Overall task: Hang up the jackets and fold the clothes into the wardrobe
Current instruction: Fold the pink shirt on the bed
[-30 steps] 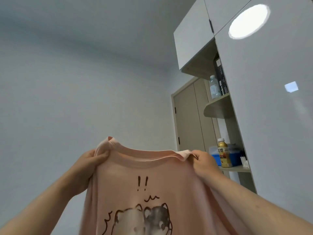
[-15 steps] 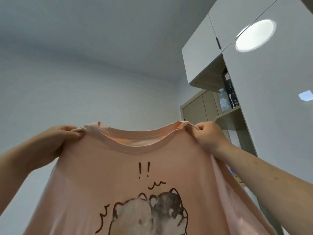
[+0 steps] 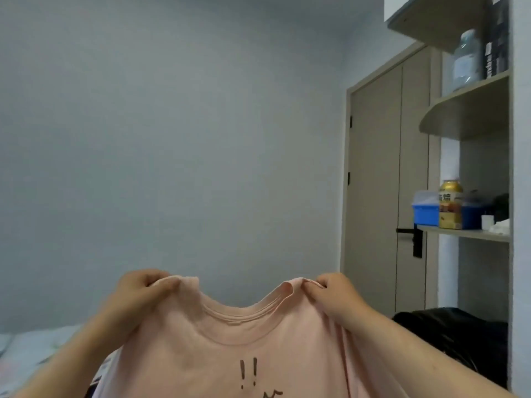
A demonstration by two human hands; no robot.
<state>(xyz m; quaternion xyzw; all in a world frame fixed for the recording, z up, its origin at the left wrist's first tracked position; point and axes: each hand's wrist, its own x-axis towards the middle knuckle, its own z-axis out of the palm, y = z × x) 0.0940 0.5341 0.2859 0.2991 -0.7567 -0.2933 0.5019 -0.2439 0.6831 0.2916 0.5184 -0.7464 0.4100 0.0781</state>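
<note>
Pink T-shirt (image 3: 258, 340): up in the air in front of me, print side facing me, spread open by its shoulders; the collar sags between my hands and the hem runs out of view below.
Left hand (image 3: 140, 294): fingers curled over the left shoulder seam, pinching the cloth just beside the collar.
Right hand (image 3: 333, 294): the same pinch on the right shoulder seam.
Hands: apart, with the collar between them, each clamped on the shirt.
Bed (image 3: 34, 349): patterned bedding low on my left, beneath the shirt.
Dark garment (image 3: 459, 331): a glossy black heap low on my right, beside the wardrobe panel (image 3: 520, 196); maybe a jacket, I cannot tell.
Open shelf (image 3: 465, 234): a yellow bottle (image 3: 450, 205) and a blue box (image 3: 425, 214), no clothes on it.
Done so far: as I judge it, only the shaking-out of this shirt; it has no fold in it yet.
Left to do: lay it flat, probably on the bed, fold it and put it away; the black heap likely needs a hanger.
Unknown: the wardrobe's inside is hidden, so I cannot say what is already stored.
</note>
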